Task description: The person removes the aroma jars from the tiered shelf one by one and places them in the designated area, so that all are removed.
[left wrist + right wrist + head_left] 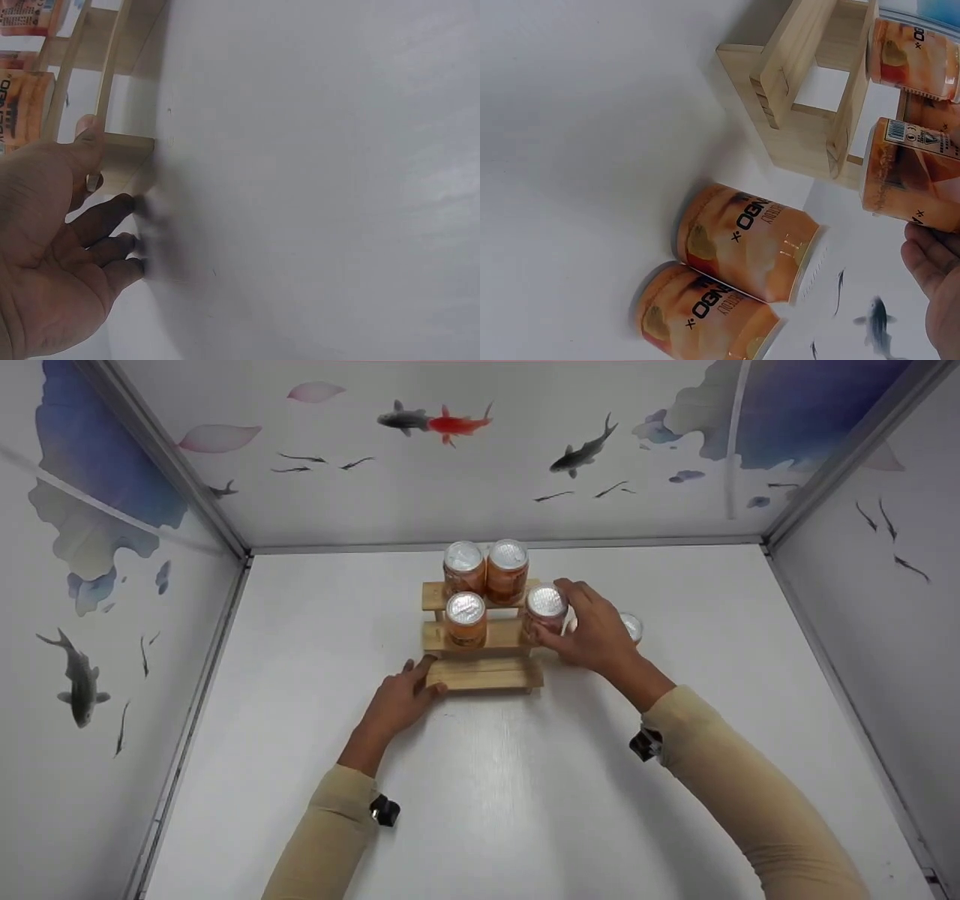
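Observation:
A small three-step wooden rack (484, 673) stands near the back of the table. My left hand (399, 697) pinches the left end of its lowest step, the thumb and a finger on either side of the plank in the left wrist view. My right hand (596, 634) grips an orange-labelled can (546, 604) with a silvery top, at the right end of the middle step. Another such can (466, 622) stands on that step's left part. Two more, a left can (463, 566) and a right can (508, 570), stand side by side on the top step.
Two matching cans, one nearer the rack (742, 240) and one beside it (705, 315), stand on the table right of the rack. In the head view my right hand partly hides them. White printed panels (495, 502) enclose the table's back and sides.

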`<state>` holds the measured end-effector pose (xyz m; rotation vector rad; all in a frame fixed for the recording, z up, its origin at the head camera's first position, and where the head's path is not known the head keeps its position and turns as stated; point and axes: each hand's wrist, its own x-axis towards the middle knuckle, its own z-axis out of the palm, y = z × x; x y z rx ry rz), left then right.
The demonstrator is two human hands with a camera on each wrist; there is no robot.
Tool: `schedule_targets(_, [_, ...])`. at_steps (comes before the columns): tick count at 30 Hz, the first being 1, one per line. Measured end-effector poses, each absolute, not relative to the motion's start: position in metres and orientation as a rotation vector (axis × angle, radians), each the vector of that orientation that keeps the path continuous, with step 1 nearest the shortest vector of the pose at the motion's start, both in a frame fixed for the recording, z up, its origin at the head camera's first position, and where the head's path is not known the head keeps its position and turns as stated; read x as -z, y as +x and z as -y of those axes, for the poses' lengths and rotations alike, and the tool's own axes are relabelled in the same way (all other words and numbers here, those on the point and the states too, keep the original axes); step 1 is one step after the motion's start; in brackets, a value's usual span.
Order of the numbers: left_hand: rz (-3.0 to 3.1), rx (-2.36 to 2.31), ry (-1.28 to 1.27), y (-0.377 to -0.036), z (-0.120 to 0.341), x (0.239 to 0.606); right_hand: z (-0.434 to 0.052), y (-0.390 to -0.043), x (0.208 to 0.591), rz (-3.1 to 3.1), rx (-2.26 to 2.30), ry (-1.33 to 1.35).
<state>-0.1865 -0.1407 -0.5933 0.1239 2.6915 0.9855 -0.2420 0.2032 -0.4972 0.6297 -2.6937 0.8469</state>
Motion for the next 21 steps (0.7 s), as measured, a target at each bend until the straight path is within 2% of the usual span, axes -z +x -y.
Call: schedule_targets(21, [-2.669, -0.972, 0.105, -0.186, 0.141, 0.591, -0.244, -0.246, 0.491, 2.714, -0.866, 0.541])
